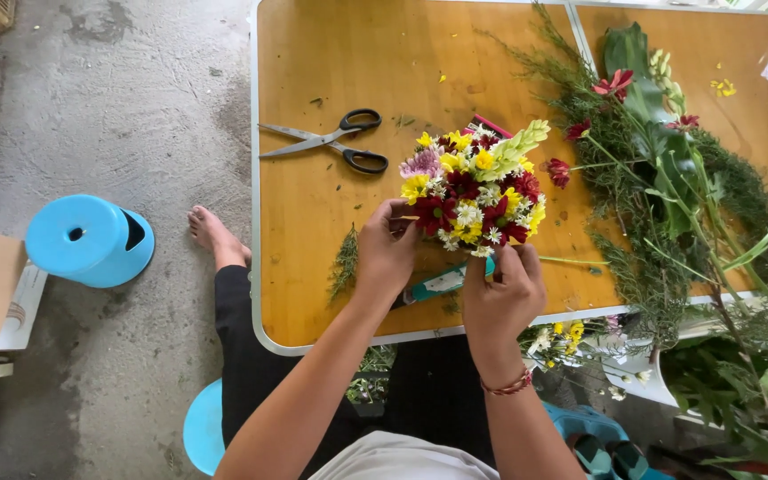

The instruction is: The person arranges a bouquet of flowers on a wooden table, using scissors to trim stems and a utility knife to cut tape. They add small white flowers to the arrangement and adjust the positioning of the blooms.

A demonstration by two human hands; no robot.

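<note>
Over the near edge of the wooden table [331,293], seen from the head camera, both hands hold a small bouquet [475,188] of yellow, white, red and purple flowers. Left hand [388,249] closes on the bouquet's left underside, fingers curled together against the blooms. Right hand [503,289] sits just below the bouquet, thumb and fingers pinched around the stems there; the stems themselves are hidden behind the knuckles. A teal tube-shaped thing [442,282] pokes out between the hands, mostly covered, so its kind cannot be told.

Left of the bouquet lie black-handled scissors [335,142], blades parted, with bare tabletop around them up to the table's metal left rim. Right of the bouquet a heap of greenery and loose flowers [660,169] fills the surface and spills past the near edge, cut off by the frame's right side. Well left of the bouquet, off the table, a blue stool [91,240] stands on open concrete floor [135,107].
</note>
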